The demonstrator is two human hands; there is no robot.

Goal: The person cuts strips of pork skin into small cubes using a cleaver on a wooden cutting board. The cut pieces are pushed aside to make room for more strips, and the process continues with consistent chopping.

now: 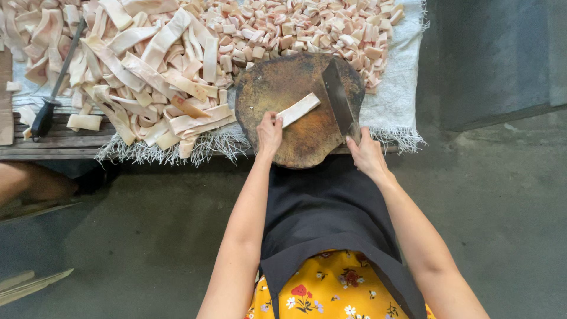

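Round board (307, 133): left hand (269, 133) on strip (299, 109)

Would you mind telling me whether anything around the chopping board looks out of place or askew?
Little stands out. The left hand pins one pale strip on the round board; the right hand holds the cleaver. A sharpening steel lies half buried in the strip pile.

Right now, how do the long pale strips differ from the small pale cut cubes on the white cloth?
The long pale strips are long, flat ribbons tangled at left; the small pale cut cubes are short blocks heaped behind the round wooden board. Strips uncut, cubes chopped. Both share the pale pinkish colour and lie on the white cloth.
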